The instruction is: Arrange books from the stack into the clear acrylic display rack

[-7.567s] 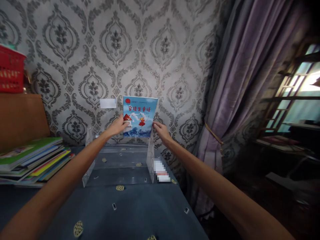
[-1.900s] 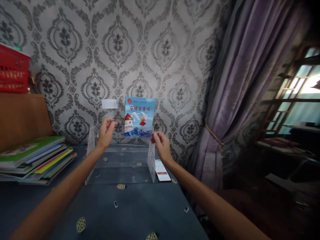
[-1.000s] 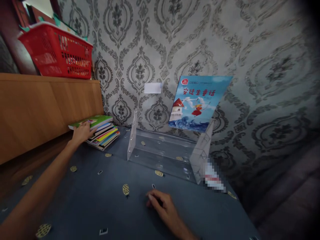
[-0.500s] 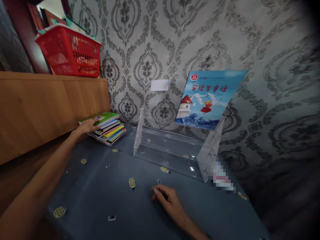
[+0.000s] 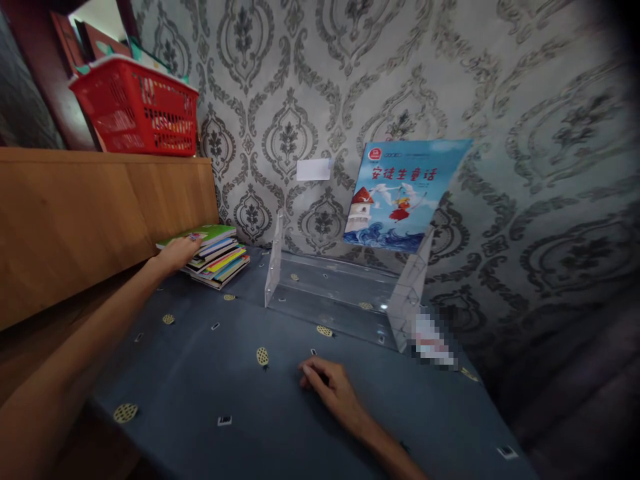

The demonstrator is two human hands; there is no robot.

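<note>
My left hand (image 5: 179, 253) reaches to the left side of a stack of books (image 5: 220, 260) and touches it near the green top book (image 5: 217, 233); its fingertips are too unclear to tell a grip. On the cloth at the lower middle rests my right hand (image 5: 333, 390), fingers curled, with no object visible in it. Behind it stands a clear acrylic rack (image 5: 403, 303) with tiered shelves. A blue picture book (image 5: 400, 193) leans upright at the rack's right, towards the back.
A dark blue cloth with pineapple prints (image 5: 185, 373) covers the table. At the left, a red basket (image 5: 150, 113) sits on a wooden cabinet (image 5: 100, 207). A white label (image 5: 313, 169) is on the patterned wall. A pixelated object (image 5: 433, 340) lies right of the rack.
The view has shifted slightly. My left hand has moved a little to the right over the stack's left side. My right hand keeps its curled pose on the cloth.
</note>
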